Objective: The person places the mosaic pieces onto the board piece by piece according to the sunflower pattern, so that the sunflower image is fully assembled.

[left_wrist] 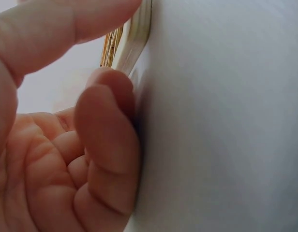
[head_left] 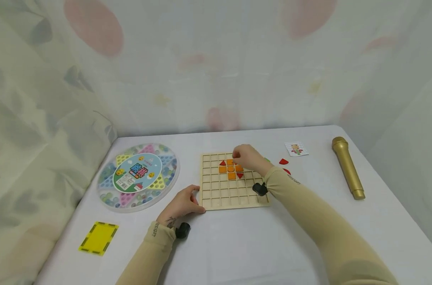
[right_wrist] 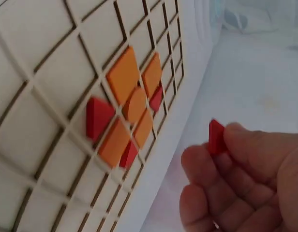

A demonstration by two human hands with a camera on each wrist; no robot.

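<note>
A pale wooden grid board [head_left: 219, 194] lies on the table, with orange square tiles [head_left: 231, 176], an orange round piece [right_wrist: 135, 105] and red triangular pieces [right_wrist: 98, 119] set in its cells. My right hand [head_left: 250, 158], over the far part of the board, pinches another red triangular piece [right_wrist: 216, 137] between thumb and fingers. That piece is held apart from the board. At the near left corner, my left hand [head_left: 183, 202] holds the board's edge, thumb at the corner and curled fingers [left_wrist: 110, 130] along the left side.
Loose red pieces [head_left: 284, 161] and a partly hidden green one [head_left: 267, 160] lie right of the board. Beyond is a small picture card [head_left: 296, 149]. A gold microphone [head_left: 348, 168] lies far right; a round marble-game box [head_left: 137, 177] and yellow square [head_left: 99, 238] are left.
</note>
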